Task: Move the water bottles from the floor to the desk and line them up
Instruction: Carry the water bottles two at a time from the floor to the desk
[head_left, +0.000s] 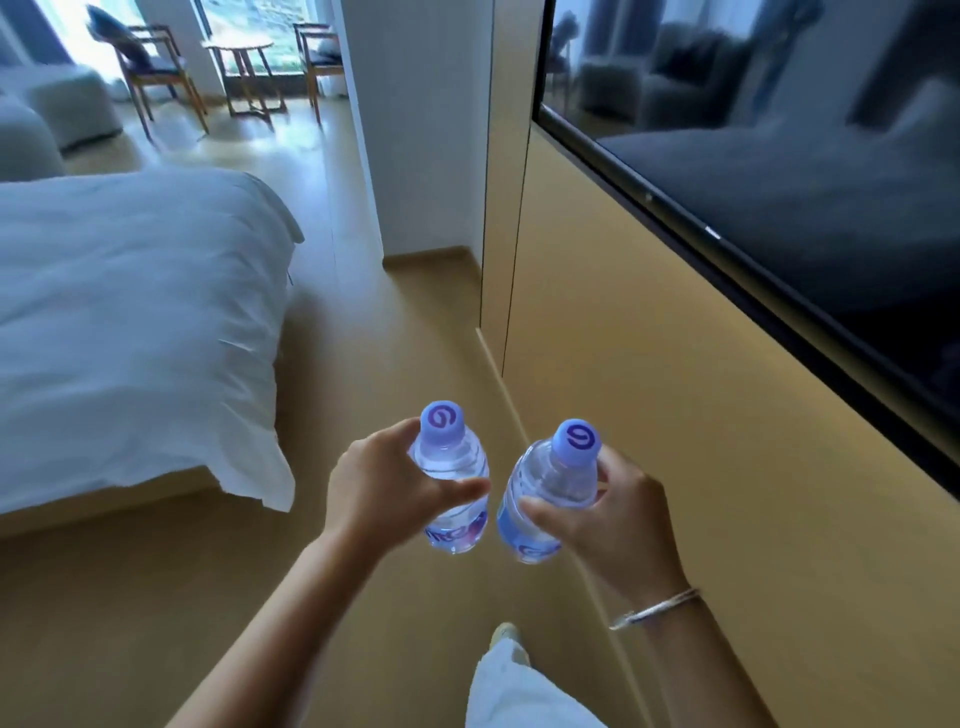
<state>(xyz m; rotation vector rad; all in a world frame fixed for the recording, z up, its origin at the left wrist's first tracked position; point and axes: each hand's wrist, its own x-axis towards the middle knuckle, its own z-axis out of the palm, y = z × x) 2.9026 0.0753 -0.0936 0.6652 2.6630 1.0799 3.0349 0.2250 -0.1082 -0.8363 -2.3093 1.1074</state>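
Observation:
I carry two clear water bottles with pale purple caps, held upright above the floor in front of me. My left hand (376, 486) grips the left bottle (451, 457) around its body, thumb across the front. My right hand (605, 514) grips the right bottle (553, 478) the same way, and this bottle leans slightly left. The two bottles are close together, almost touching at their blue labels. No desk is in view.
A bed with white bedding (130, 312) fills the left. A wood-panelled wall (649, 415) with a dark television (779, 156) runs along the right. A wooden floor aisle (415, 322) leads ahead towards two chairs and a small round table (244, 57) by the window.

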